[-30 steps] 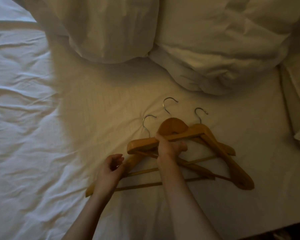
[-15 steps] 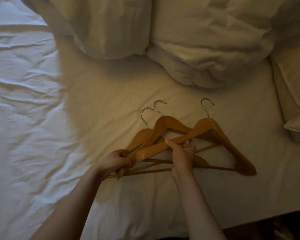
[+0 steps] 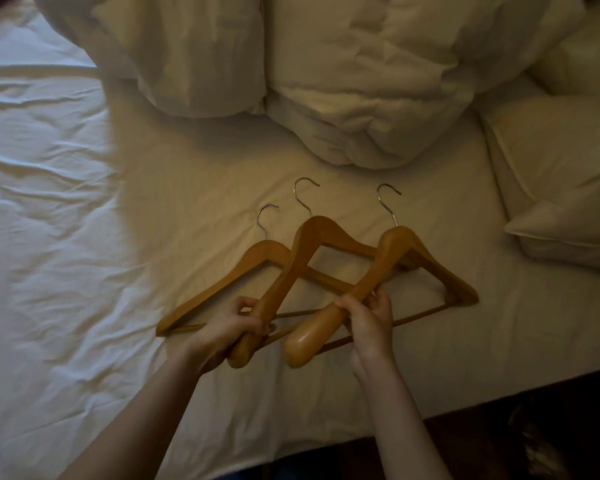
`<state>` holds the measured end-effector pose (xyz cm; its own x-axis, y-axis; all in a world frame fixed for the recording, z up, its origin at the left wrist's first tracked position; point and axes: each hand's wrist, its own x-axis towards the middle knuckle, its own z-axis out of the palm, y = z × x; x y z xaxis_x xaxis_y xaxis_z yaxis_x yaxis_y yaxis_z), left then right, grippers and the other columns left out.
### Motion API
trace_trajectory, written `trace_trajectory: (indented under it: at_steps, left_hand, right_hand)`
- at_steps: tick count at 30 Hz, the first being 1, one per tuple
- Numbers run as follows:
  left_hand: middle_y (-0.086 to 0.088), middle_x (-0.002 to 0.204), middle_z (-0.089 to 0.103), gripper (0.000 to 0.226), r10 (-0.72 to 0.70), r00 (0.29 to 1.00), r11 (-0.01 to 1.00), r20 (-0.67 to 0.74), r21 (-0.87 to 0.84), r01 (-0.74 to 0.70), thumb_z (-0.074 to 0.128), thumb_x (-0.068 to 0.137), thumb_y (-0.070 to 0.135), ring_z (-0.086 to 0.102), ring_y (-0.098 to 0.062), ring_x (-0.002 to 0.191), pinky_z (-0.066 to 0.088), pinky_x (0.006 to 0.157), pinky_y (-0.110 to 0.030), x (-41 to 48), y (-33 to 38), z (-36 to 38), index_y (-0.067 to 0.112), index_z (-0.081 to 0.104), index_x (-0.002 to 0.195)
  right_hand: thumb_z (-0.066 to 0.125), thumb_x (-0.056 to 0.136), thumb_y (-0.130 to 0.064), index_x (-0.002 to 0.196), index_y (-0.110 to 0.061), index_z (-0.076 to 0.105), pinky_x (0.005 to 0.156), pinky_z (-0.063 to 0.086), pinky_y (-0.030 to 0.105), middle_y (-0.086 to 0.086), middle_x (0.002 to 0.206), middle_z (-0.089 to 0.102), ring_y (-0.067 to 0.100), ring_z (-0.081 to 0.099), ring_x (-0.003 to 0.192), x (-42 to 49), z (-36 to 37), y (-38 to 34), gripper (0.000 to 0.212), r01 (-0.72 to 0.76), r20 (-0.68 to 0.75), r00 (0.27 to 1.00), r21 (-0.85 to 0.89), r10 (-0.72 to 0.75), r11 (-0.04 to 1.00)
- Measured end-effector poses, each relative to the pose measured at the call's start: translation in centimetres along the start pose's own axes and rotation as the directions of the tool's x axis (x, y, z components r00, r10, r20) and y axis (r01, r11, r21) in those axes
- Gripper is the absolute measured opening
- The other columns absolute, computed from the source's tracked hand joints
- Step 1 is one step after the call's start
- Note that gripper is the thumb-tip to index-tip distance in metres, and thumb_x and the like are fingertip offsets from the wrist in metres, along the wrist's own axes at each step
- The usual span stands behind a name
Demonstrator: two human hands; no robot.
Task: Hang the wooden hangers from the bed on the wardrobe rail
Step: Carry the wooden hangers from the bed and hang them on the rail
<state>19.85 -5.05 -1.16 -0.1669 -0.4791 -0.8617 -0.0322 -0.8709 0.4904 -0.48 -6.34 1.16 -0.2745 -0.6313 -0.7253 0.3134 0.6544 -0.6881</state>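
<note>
Three wooden hangers with metal hooks overlap on the white bed sheet. The left hanger lies flat beneath the others. My left hand grips the lower left arm of the middle hanger. My right hand is closed around the left arm of the right hanger, whose rounded end sticks out toward me. All three hooks point away from me. No wardrobe rail is in view.
A rumpled white duvet is heaped at the far side of the bed. Pillows lie at the right. The bed's near edge runs along the bottom right, with dark floor beyond it.
My left hand has closed on the middle hanger's arm. The right hanger has shifted toward me in my right hand, and the hangers have spread apart.
</note>
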Motion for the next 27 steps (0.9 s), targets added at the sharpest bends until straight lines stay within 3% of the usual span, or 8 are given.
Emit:
trace_trajectory:
  at_steps: [2, 6, 10, 16, 21, 24, 27]
  left_hand:
    - [-0.012, 0.109, 0.06, 0.069, 0.062, 0.998, 0.991, -0.027, 0.121, -0.058, 0.076, 0.052, 0.017, 0.063, -0.026, 0.097, 0.055, 0.08, -0.037, -1.3, 0.3, 1.2, 0.018, 0.049, 0.115]
    - [-0.007, 0.108, 0.054, 0.071, 0.197, 0.98, 0.931, 0.033, 0.306, -0.197, 0.073, 0.054, 0.021, 0.057, -0.023, 0.097, 0.051, 0.081, -0.031, -3.9, 0.8, 3.6, 0.022, 0.047, 0.119]
    - [-0.007, 0.11, 0.057, 0.066, 0.249, 0.967, 0.918, 0.042, 0.309, -0.25, 0.076, 0.06, 0.016, 0.06, -0.02, 0.097, 0.052, 0.082, -0.031, -6.7, 0.4, 4.9, 0.02, 0.049, 0.12]
    - [-0.005, 0.105, 0.063, 0.058, 0.303, 0.952, 0.921, 0.035, 0.248, -0.302, 0.074, 0.071, 0.007, 0.065, -0.015, 0.092, 0.05, 0.07, -0.021, -10.4, -1.8, 5.6, 0.015, 0.048, 0.122]
    - [-0.004, 0.103, 0.059, 0.057, 0.311, 0.948, 0.94, -0.069, 0.169, -0.296, 0.075, 0.071, 0.013, 0.061, -0.013, 0.085, 0.044, 0.061, -0.019, -12.5, -2.7, 5.4, 0.016, 0.047, 0.121]
    - [-0.007, 0.109, 0.055, 0.06, 0.347, 0.929, 0.934, -0.128, 0.136, -0.33, 0.076, 0.071, 0.015, 0.056, -0.017, 0.09, 0.044, 0.064, -0.024, -13.4, -3.0, 5.0, 0.016, 0.046, 0.123]
    - [-0.006, 0.105, 0.055, 0.062, 0.372, 0.913, 0.928, -0.167, 0.102, -0.359, 0.076, 0.071, 0.015, 0.056, -0.019, 0.092, 0.049, 0.075, -0.032, -14.3, -3.1, 4.7, 0.016, 0.044, 0.124]
  right_hand:
    - [0.064, 0.077, 0.0, 0.136, -0.023, 0.044, 0.077, 0.049, 0.028, 0.006, 0.121, 0.06, 0.018, 0.059, 0.102, -1.3, -1.0, 0.0, 0.067, -0.007, -0.003, 1.0, 0.038, 0.007, 0.999]
    - [0.059, 0.081, -0.002, 0.133, -0.022, 0.049, 0.071, 0.048, 0.03, 0.009, 0.116, 0.061, 0.019, 0.059, 0.092, -3.8, -2.0, 0.3, 0.056, 0.005, -0.062, 0.998, 0.06, -0.001, 0.998]
    - [0.058, 0.082, -0.006, 0.131, -0.02, 0.052, 0.079, 0.049, 0.034, 0.008, 0.11, 0.061, 0.021, 0.058, 0.093, -6.6, -2.5, 0.8, 0.052, 0.049, -0.098, 0.994, 0.048, -0.044, 0.998]
    - [0.055, 0.086, -0.017, 0.122, -0.021, 0.06, 0.101, 0.044, 0.044, 0.003, 0.115, 0.062, 0.024, 0.055, 0.112, -9.3, -2.8, 0.3, 0.037, 0.075, -0.033, 0.997, -0.003, -0.075, 0.997]
    - [0.054, 0.085, -0.031, 0.113, -0.029, 0.063, 0.095, 0.05, 0.051, 0.011, 0.112, 0.068, 0.031, 0.063, 0.106, -11.2, -2.9, 0.9, 0.03, 0.113, -0.01, 0.994, 0.009, -0.113, 0.994]
    - [0.051, 0.089, -0.026, 0.114, -0.027, 0.06, 0.078, 0.057, 0.04, 0.006, 0.1, 0.072, 0.025, 0.068, 0.086, -12.1, -2.9, 1.0, 0.027, 0.119, 0.017, 0.993, 0.061, -0.12, 0.991]
    - [0.052, 0.09, -0.023, 0.118, -0.02, 0.058, 0.064, 0.054, 0.031, 0.007, 0.099, 0.07, 0.022, 0.066, 0.078, -13.3, -2.4, 0.8, 0.029, 0.14, 0.031, 0.989, 0.108, -0.144, 0.984]
